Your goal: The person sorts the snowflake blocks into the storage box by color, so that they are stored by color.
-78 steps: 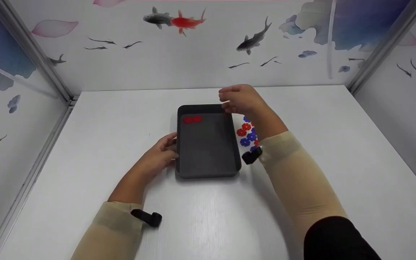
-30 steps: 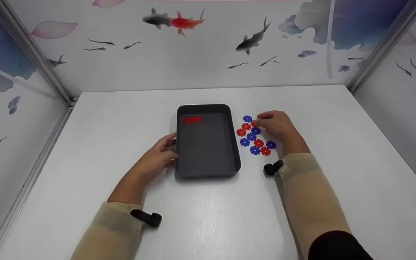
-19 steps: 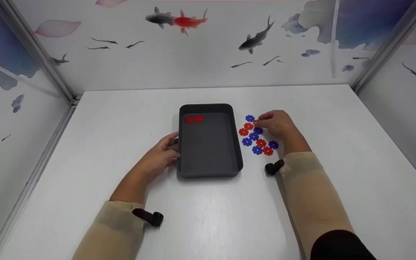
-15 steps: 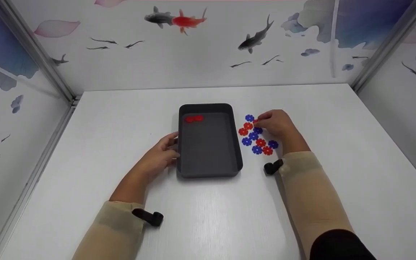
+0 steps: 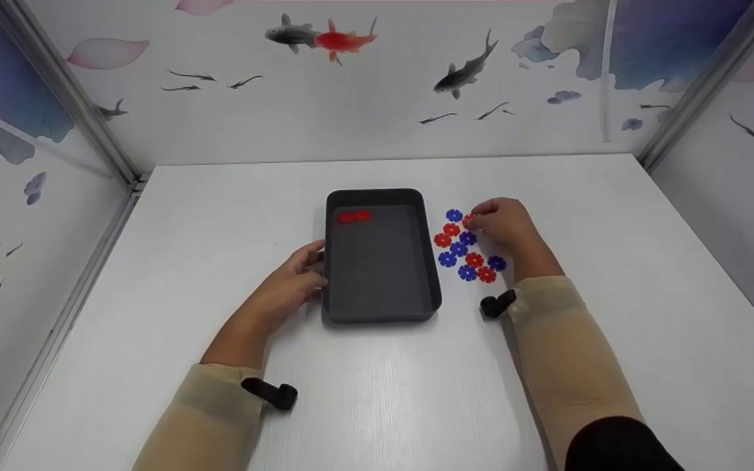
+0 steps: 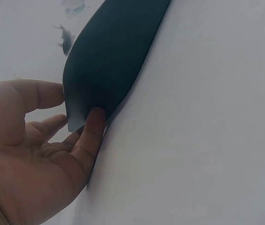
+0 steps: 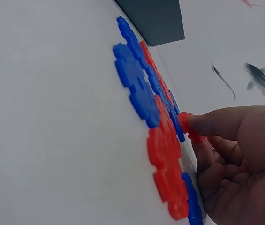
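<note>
My left hand [image 5: 292,281] rests at the left side of a dark grey rectangular tray [image 5: 383,314]. In the left wrist view the thumb [image 6: 94,124] and a finger touch the tray's outer wall [image 6: 116,51]. Two red snowflake discs [image 5: 354,216] lie inside, by the far left corner. To the right of the tray, my right hand [image 5: 504,222] pinches a red snowflake disc [image 7: 185,123] between thumb and finger. It is at the far right edge of a group of loose red and blue snowflake discs [image 5: 459,248], partly hidden by the fingertips.
The white table [image 5: 364,386] is bounded by a back wall [image 5: 377,118] and side walls printed with fish and petals. Each forearm wears a beige sleeve with a small black wrist camera [image 5: 498,304].
The right hand has come from above the tray's far right corner to the disc group and pinches a red disc, which has shifted slightly right. The left hand keeps its place at the tray.
</note>
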The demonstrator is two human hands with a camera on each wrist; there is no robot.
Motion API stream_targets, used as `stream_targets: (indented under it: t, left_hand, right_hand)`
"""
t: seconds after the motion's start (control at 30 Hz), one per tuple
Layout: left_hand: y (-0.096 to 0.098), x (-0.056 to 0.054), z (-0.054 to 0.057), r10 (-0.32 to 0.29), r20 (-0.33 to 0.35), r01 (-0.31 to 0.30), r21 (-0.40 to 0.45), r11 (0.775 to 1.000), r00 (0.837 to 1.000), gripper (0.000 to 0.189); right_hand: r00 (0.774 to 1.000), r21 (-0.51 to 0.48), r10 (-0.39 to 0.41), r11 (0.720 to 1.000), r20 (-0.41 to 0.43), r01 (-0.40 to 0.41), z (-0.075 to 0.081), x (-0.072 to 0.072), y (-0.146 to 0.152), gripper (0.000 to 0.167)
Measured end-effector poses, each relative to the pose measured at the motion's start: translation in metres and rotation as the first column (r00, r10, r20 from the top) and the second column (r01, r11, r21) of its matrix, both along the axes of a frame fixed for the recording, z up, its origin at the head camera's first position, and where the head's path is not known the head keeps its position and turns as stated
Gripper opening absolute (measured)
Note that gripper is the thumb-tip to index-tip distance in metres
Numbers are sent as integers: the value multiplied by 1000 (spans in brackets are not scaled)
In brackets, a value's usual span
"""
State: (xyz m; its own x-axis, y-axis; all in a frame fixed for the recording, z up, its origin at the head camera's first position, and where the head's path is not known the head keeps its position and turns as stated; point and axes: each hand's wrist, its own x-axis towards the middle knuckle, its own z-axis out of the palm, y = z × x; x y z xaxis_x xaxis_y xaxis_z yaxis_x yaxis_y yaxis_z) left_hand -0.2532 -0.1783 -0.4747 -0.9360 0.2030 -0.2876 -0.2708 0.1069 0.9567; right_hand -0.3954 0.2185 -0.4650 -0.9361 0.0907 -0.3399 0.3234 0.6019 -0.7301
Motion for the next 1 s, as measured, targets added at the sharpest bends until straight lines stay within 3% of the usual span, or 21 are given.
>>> stream_targets:
  t: [0.13,0.27,0.43,0.57,0.77,1.0]
  left_hand:
    - [1,0,0,-10,0,10,0,1000,1000,76]
    - [1,0,-1,-8,5,8,7,1000,1000,77]
    - [0,-2,-2,-5,5,5,10,1000,1000,77]
    - [1,-2,-1,-9,1,9,1,1000,1000,76]
    - [0,-1,-1,-14,-1,14,-10,1000,1000,78]
    - [0,-2,-1,-17,4,17,-14,1000,1000,78]
  right_hand:
    - [997,-113,-68,992,-22,65,0,1,2,42]
    - [992,-274,-111,957,-57,91,7,5,-4,40]
    - [991,-512,-72,859,-112,5,27,15,-26,36]
    - [990,-603,-7,794,-139,-79,45,25,-46,35]
    - [990,-625,41,772,-138,-119,63,33,-83,32]
    - [993,-632,84,766,-80,-116,63,11,-124,29]
